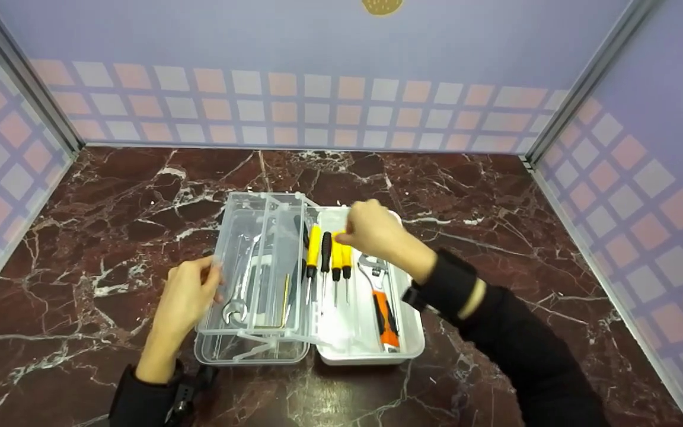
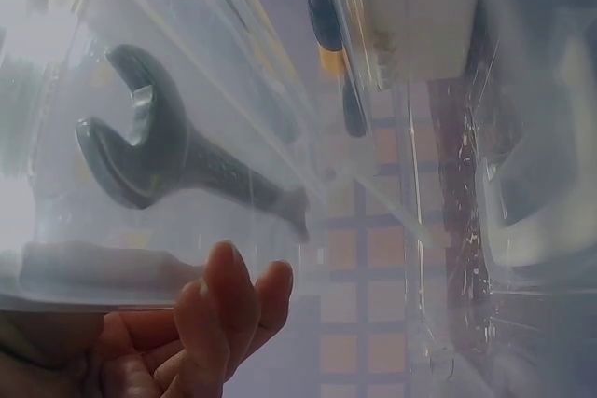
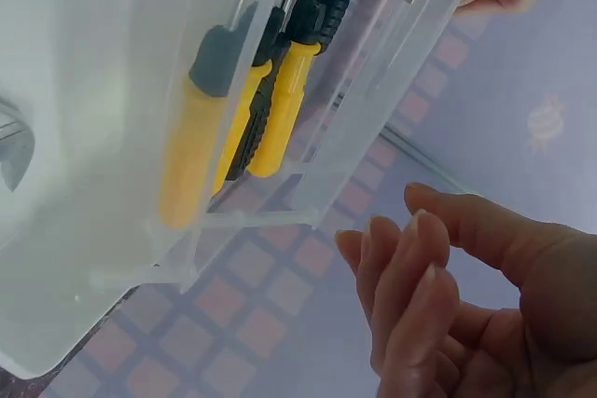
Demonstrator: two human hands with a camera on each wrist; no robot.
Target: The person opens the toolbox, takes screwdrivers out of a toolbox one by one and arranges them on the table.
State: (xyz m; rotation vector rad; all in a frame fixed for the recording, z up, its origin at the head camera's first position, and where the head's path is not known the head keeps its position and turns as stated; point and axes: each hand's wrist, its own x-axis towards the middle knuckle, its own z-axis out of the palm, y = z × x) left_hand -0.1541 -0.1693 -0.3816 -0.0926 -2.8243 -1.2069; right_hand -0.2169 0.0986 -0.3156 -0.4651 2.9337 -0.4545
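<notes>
My right hand (image 1: 374, 228) hovers over the back of a white toolbox base (image 1: 341, 350); its fingers (image 3: 410, 267) are loosely bent with nothing between them. Below and left of it lie several screwdrivers with yellow handles (image 1: 313, 243) and one with a black handle (image 1: 325, 246). An adjustable wrench (image 1: 384, 308) with an orange-and-black handle lies in the base's right side. My left hand (image 1: 184, 293) is at the left edge of a clear tray (image 1: 229, 237), fingers (image 2: 219, 305) loosely bent at its wall. That tray holds an open-ended wrench (image 2: 173, 142) and a brass-coloured hex key (image 1: 286, 296).
A clear lid-like part (image 1: 211, 354) extends under the tray at the left. Thin clear linkage arms (image 1: 264, 344) join the tray to the base. Dark red marble-patterned tabletop (image 1: 110, 249) surrounds the box. Lilac checked panels (image 1: 318, 59) enclose the back and sides.
</notes>
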